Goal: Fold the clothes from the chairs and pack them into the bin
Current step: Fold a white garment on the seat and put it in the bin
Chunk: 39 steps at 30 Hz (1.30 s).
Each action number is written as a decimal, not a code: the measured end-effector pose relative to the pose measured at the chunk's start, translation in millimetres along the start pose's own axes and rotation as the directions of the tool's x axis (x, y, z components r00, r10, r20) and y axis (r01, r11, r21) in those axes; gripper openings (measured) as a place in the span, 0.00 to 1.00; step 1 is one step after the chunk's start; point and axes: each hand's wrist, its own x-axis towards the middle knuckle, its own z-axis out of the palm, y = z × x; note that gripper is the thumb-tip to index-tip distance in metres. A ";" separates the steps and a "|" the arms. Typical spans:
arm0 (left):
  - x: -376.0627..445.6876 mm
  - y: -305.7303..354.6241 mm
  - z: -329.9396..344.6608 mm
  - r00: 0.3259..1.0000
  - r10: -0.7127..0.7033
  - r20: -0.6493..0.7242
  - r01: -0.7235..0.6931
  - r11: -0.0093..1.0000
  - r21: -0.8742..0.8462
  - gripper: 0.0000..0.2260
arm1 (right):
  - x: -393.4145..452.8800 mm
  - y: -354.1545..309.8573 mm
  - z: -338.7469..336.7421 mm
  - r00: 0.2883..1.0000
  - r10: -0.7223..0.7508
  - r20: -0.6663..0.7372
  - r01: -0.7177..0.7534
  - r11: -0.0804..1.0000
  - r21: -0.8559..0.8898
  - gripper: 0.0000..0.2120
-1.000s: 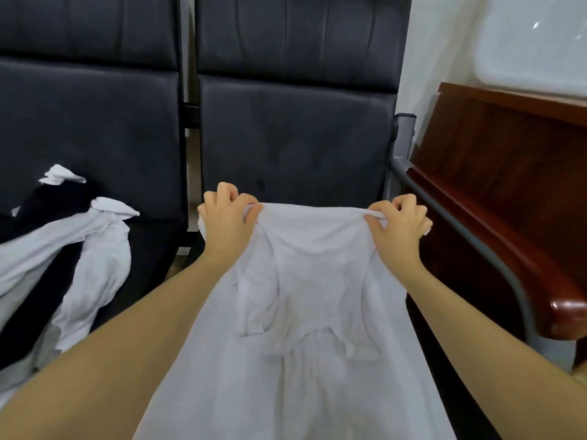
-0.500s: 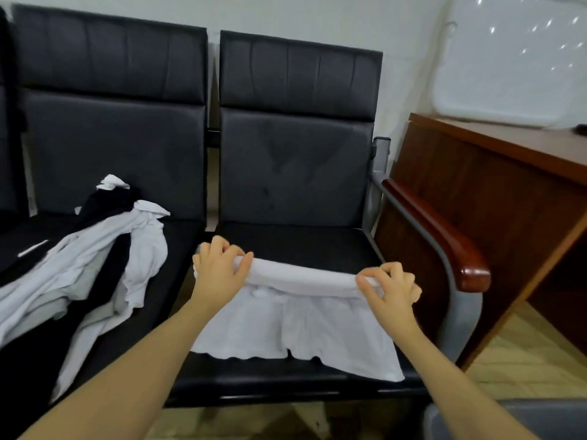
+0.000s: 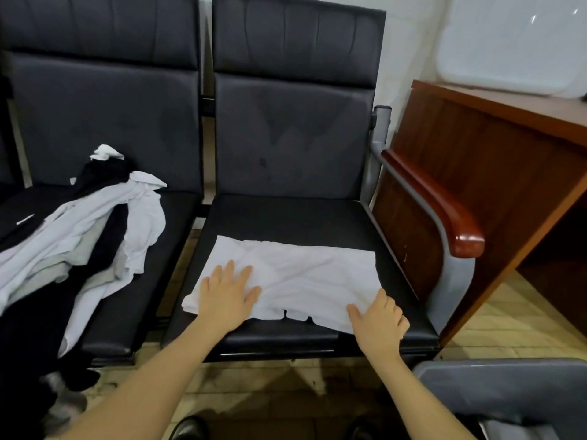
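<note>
Nearest the camera, the left hand (image 3: 229, 292) lies flat with fingers spread on the near left part of the white garment (image 3: 295, 274), palm pressing it to the seat of the right chair (image 3: 286, 217). The right hand (image 3: 379, 315) rests on the near right corner, fingers extended and a little bent; whether the thumb tucks under the hem is hard to tell from this angle.

Between the two hands the near edge sags unevenly, with small dark gaps where the hem does not meet. Beyond the fingertips the cloth shows diagonal creases running toward its far edge.

To fold well here, I would judge it best to sweep both palms outward and away, flattening those creases before the next fold, then square the near hem so the corners match.

Left of the left hand, on the neighbouring seat, the pile of clothes (image 3: 79, 236), white and black mixed, waits unfolded. Near the right forearm sits the rim of a grey bin (image 3: 508, 379), probably the one to pack.
</note>
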 end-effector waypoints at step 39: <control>106.0 -21.9 10.1 0.985 -0.099 -0.139 0.021 0.879 -0.477 0.04 | 125.5 -41.1 18.7 0.997 -0.008 -0.072 0.045 0.842 0.537 0.03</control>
